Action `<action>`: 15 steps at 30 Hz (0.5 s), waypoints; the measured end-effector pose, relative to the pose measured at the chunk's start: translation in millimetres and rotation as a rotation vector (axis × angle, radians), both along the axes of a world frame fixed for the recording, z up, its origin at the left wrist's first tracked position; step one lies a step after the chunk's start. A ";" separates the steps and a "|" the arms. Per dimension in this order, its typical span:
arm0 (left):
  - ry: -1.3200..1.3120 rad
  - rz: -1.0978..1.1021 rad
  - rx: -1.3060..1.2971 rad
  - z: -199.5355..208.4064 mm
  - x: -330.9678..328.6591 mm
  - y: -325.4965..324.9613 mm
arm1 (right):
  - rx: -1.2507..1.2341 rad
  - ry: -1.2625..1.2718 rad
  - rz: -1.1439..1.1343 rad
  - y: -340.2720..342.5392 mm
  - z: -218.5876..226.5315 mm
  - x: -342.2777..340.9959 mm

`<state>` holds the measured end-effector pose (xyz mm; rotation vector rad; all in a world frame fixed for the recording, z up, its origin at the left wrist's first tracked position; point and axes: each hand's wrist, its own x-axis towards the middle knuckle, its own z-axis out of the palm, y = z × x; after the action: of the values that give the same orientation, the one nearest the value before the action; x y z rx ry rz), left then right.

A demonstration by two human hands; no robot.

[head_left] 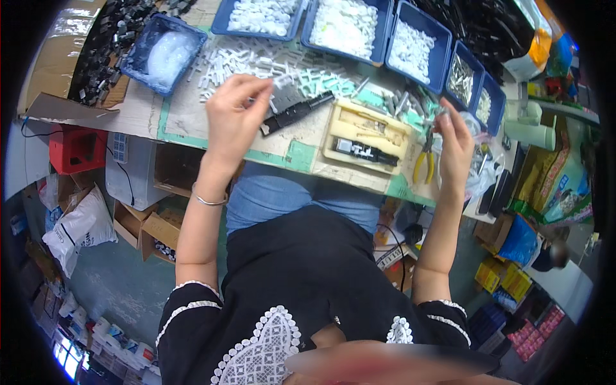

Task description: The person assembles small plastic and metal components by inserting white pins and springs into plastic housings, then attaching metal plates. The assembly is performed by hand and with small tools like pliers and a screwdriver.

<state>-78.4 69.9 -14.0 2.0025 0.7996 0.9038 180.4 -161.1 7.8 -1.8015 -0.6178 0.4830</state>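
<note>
My left hand (235,119) hovers over the bench with thumb and forefinger pinched together, and a small white plastic part (273,104) shows at their tips. Just beside it, a long black part (298,113) lies slantwise on the bench. At the right, my right hand (455,144) has its fingertips close together near the small metal parts; whatever they pinch is too small to make out. Yellow-handled pliers (424,163) lie left of that hand. Between my hands rests a cream-coloured fixture (369,122), with a black and white assembly (366,152) set in its near slot.
Blue bins of white parts (343,29) line the far side, with a bin of metal pins (461,80) to their right. Loose white pieces (240,61) cover the bench behind my left hand. A blue tub (163,54) stands far left, and a green container (532,128) far right.
</note>
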 end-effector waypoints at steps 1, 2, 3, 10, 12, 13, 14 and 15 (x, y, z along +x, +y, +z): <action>-0.029 -0.022 0.025 -7.3 1.8 -1.5 | -0.005 -0.030 0.047 2.8 4.7 -5.9; 0.018 -0.036 0.070 -10.4 4.0 -3.4 | 0.008 -0.026 0.043 8.7 10.8 -14.3; 0.061 -0.052 0.110 -12.6 7.6 -6.7 | 0.109 0.044 0.027 14.3 12.9 -23.1; 0.302 -0.156 0.403 -4.6 22.5 -17.5 | 0.258 0.076 0.240 36.4 10.4 -50.3; 0.299 -0.174 0.477 -8.5 20.7 -18.3 | 0.217 0.019 0.248 43.7 10.3 -55.9; 0.298 -0.214 0.542 -8.8 19.1 -18.9 | 0.182 -0.025 0.261 46.8 10.8 -58.1; 0.319 -0.215 0.573 -7.5 17.4 -18.7 | 0.186 -0.048 0.270 50.3 8.5 -60.8; 0.320 -0.196 0.577 -8.4 16.5 -19.0 | 0.191 -0.077 0.286 53.6 6.9 -63.0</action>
<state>-61.9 51.0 -22.4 2.7275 0.5267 0.7639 117.4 -107.5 14.7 -1.5631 -0.9502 0.5287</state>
